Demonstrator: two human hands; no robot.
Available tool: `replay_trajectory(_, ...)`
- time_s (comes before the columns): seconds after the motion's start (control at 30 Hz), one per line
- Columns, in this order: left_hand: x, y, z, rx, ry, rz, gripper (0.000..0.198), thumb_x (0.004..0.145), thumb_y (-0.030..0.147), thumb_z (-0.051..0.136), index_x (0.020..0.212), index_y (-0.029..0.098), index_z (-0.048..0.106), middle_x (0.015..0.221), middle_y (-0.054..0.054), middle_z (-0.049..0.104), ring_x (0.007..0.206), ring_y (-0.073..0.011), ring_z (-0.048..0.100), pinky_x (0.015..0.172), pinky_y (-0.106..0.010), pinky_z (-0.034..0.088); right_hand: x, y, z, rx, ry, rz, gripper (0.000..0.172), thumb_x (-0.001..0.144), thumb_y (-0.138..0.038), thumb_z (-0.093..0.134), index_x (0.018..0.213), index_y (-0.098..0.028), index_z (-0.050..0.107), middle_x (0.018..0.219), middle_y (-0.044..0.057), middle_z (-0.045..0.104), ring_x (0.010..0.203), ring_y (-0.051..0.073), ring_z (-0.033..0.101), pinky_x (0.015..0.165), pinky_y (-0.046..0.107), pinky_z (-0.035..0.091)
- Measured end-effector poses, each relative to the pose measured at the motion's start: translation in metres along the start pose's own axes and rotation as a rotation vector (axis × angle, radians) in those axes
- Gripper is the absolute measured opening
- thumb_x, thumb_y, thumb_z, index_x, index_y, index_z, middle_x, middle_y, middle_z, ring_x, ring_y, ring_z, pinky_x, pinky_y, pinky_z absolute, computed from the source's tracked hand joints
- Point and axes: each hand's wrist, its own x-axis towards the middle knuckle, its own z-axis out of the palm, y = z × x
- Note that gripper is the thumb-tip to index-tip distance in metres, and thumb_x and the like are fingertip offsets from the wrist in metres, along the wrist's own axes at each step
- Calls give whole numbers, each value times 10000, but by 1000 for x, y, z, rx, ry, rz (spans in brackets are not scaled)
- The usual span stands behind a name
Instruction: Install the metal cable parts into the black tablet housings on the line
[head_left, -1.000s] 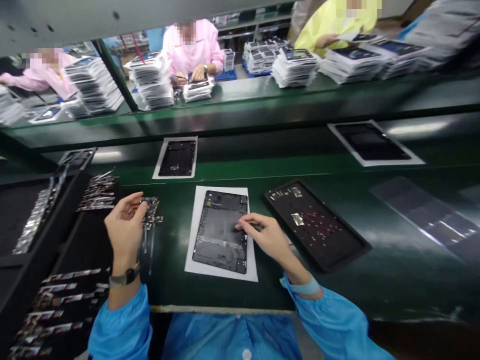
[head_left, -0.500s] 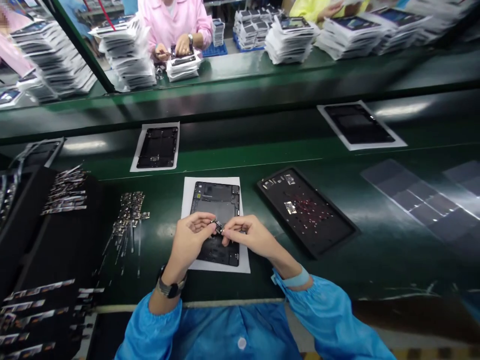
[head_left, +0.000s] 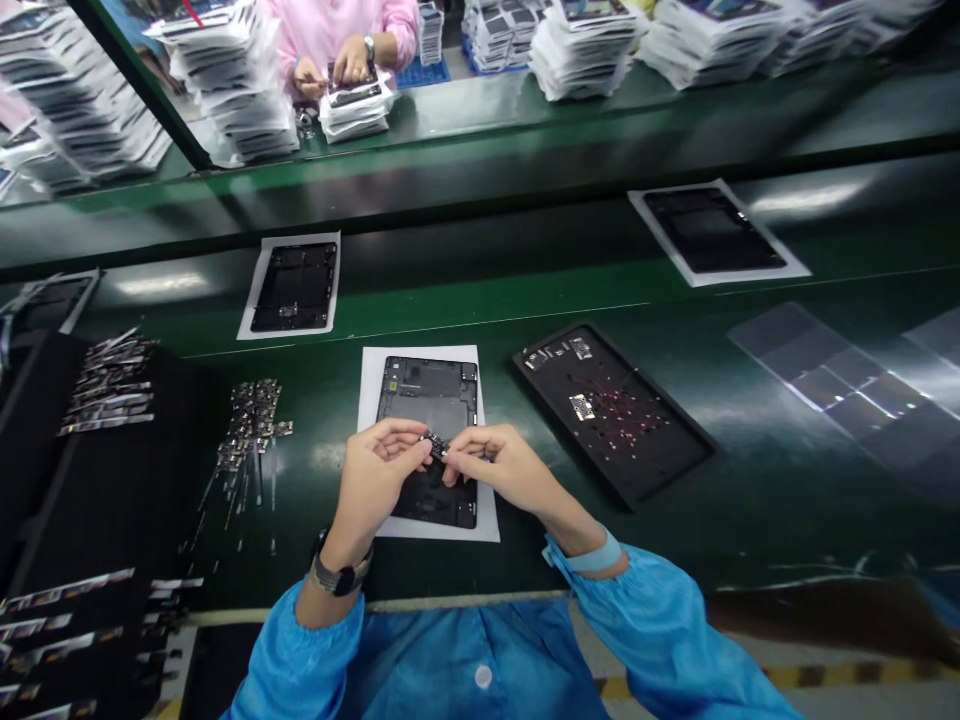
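Between my two hands is a small circuit board (head_left: 435,445), dark with bright metal spots. My left hand (head_left: 381,470) pinches its left end between thumb and fingers. On its right end, the thumb and fingertips of my right hand (head_left: 495,462) are closed. Under both hands lies a black tablet housing (head_left: 429,378), inner side up, on a white sheet (head_left: 369,385). My hands and the board hide its middle part.
Right of the housing lies a black tray (head_left: 645,470) with small parts and thin red wires. Several circuit boards with ribbon cables (head_left: 253,415) are heaped at left, beside a black rack (head_left: 97,480). Two more housings (head_left: 294,288) lie beyond. A co-worker in pink (head_left: 341,35) works across the bench.
The view has shifted a little, so the bench and far stacks sit slightly higher in the picture. Both hands keep hold of the circuit board over the housing.
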Motion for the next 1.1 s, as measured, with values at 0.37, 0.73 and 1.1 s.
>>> replay_trajectory(0.37,-8,0,7,38,86,17,221,646,242,780,832,148,707,606,-5,680,558,-153,672,556,-251,558,0,4,1,37,5,39,319,800,-476,744,763,-166,683,683,53,741,623,173,699,612,280,529)
replay_trajectory(0.73,3,-9,2,-34,32,-29,313,615,291,817,854,114,719,684,-57,728,573,-176,683,586,-301,585,3,7,3,162,-21,107,408,778,-555,761,847,-162,674,775,71,767,651,174,722,551,247,499)
replay_trajectory(1.1,-18,-18,15,601,156,411,208,767,239,723,974,236,743,1050,-95,754,1008,-286,691,946,-423,528,3,7,5,163,83,76,438,764,-590,762,709,-162,687,639,37,721,596,166,689,553,254,509)
